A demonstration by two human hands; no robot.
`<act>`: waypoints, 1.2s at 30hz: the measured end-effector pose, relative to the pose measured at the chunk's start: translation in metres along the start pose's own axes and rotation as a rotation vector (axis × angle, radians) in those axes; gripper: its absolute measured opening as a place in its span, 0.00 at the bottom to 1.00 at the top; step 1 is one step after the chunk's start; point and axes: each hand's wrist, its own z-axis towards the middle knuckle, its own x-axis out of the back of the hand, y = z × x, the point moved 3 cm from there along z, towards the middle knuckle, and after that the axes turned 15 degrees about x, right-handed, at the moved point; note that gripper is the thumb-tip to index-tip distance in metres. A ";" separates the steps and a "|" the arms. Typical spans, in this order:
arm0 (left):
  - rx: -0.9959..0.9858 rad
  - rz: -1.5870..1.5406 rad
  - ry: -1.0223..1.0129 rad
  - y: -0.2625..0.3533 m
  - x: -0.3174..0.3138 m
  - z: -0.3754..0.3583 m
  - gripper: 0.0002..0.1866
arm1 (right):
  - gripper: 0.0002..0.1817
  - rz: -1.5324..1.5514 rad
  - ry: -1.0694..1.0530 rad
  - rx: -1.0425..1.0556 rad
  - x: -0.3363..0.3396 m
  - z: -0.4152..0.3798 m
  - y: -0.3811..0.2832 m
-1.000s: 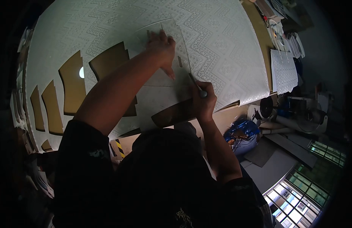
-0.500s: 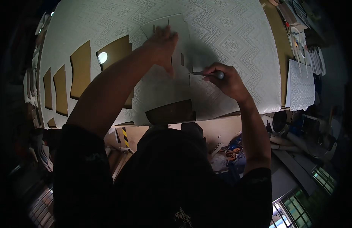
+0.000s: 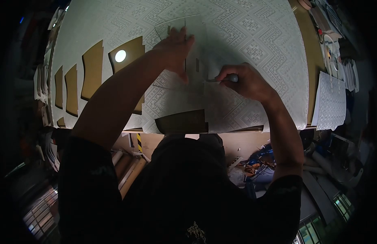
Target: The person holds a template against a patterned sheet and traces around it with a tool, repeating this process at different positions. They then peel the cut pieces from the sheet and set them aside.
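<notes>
On the table lies a pale patterned sheet (image 3: 253, 36). My left hand (image 3: 176, 51) lies on a thin, see-through template (image 3: 194, 87) with slots, fingers spread and pressing it to the sheet. My right hand (image 3: 249, 83) is closed around the rounded grey handle of an awl (image 3: 233, 78). The awl's thin shaft points left, and its tip is at the template's right edge. Shadow makes the exact contact of the tip hard to see.
Curved brown openings (image 3: 92, 71) run along the sheet's left side, and another brown opening (image 3: 182, 122) is at the front edge. A patterned piece (image 3: 331, 101) hangs at the right edge. Clutter (image 3: 257, 166) lies under the table.
The whole view has shifted slightly, moving the table a little to the right. My left hand still presses the template; my right hand stays at its right edge with the awl, its wrist turned slightly.
</notes>
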 end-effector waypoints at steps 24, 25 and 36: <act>-0.008 0.029 0.001 0.001 0.001 0.001 0.81 | 0.07 0.110 0.106 -0.098 -0.023 -0.019 0.015; -0.017 0.035 0.008 0.001 0.002 0.001 0.81 | 0.07 0.103 0.117 -0.099 -0.022 -0.019 0.011; -0.021 -0.038 0.003 -0.003 0.000 0.001 0.80 | 0.07 -0.059 0.778 -0.487 -0.090 -0.043 -0.029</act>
